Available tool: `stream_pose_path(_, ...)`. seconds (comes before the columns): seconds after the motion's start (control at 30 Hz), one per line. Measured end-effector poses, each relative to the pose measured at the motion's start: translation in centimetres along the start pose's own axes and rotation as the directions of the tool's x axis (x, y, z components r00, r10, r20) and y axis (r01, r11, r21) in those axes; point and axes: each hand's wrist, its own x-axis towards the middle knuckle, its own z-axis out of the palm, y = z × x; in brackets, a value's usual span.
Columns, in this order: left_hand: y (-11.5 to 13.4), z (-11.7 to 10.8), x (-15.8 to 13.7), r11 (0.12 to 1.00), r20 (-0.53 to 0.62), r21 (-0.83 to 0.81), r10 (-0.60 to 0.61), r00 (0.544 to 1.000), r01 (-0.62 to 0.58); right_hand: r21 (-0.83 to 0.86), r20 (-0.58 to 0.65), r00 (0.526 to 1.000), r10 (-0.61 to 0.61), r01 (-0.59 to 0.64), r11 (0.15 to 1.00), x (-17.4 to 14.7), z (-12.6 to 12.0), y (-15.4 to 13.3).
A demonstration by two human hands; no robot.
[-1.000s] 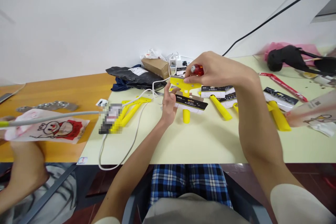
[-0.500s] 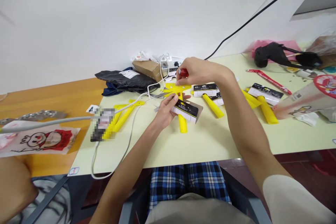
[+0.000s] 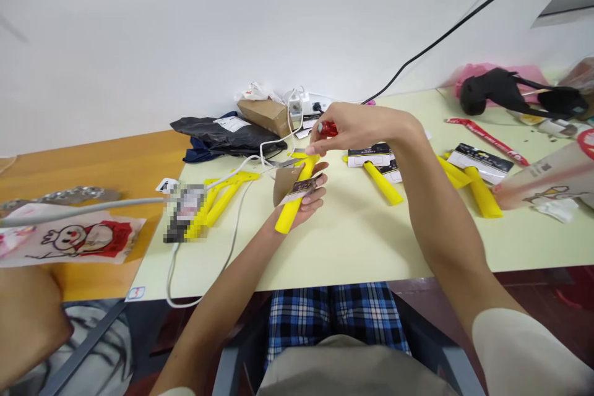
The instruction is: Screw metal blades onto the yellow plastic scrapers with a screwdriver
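My left hand (image 3: 312,199) is curled, palm up, round a yellow-handled scraper (image 3: 288,213) with a black-and-white card label (image 3: 304,189) on its handle. The scraper's handle slants toward me, and its head lies under my right fingers, mostly hidden. My right hand (image 3: 338,127) is closed on a red-handled tool (image 3: 328,129); the working end of that tool does not show. Its fingertips are at the head of the scraper. More yellow scrapers lie nearby: one labelled piece (image 3: 383,184) right of my hands and others (image 3: 225,204) to the left.
A white cable (image 3: 237,216) loops over the table on the left. Behind stand a black plastic parcel (image 3: 218,141), a cardboard box (image 3: 264,116) and a power strip (image 3: 301,105). At the right are a drink cup (image 3: 547,176), a red wrapper (image 3: 487,141) and a black strapped object (image 3: 482,94).
My left hand has turned the scraper over; its handle end has swung left and the label now faces another way. My right hand stays above the head, still on the red-handled tool.
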Motion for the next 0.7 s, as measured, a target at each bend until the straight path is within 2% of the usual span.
stream_pose_path(0.13, -0.6, 1.1, 0.4, 0.994, -0.003, 0.080, -0.073, 0.997, 0.073, -0.047, -0.058, 0.998, -0.017, 0.014, 0.999, 0.4, 0.4, 0.1)
stream_pose_path(0.23, -1.2, 1.1, 1.3, 0.989, -0.118, 0.135, -0.040, 0.992, 0.056, -0.092, -0.095, 0.995, 0.031, -0.040, 0.995, 0.6, 0.7, 0.1)
stream_pose_path(0.3, -1.3, 0.6, 1.9, 0.987, -0.192, 0.153, -0.016, 0.981, 0.046, -0.119, -0.069, 0.997, 0.046, -0.054, 0.991, 0.9, 0.9, 0.1)
stream_pose_path(0.37, -1.0, 0.0, 2.1, 0.987, -0.219, 0.151, -0.015, 0.976, 0.050, -0.136, -0.042, 0.997, 0.059, -0.064, 0.989, 1.1, 1.1, 0.3)
stream_pose_path(0.5, 0.2, -0.3, 1.2, 0.995, -0.160, 0.082, -0.049, 0.986, 0.063, -0.149, -0.033, 0.995, 0.094, -0.098, 0.984, 1.6, 1.4, 0.7)
stream_pose_path(0.7, 0.7, 1.3, -0.5, 0.991, -0.042, 0.015, -0.133, 0.990, 0.134, -0.218, 0.051, 0.993, 0.111, -0.097, 0.971, 2.6, 2.5, 1.0)
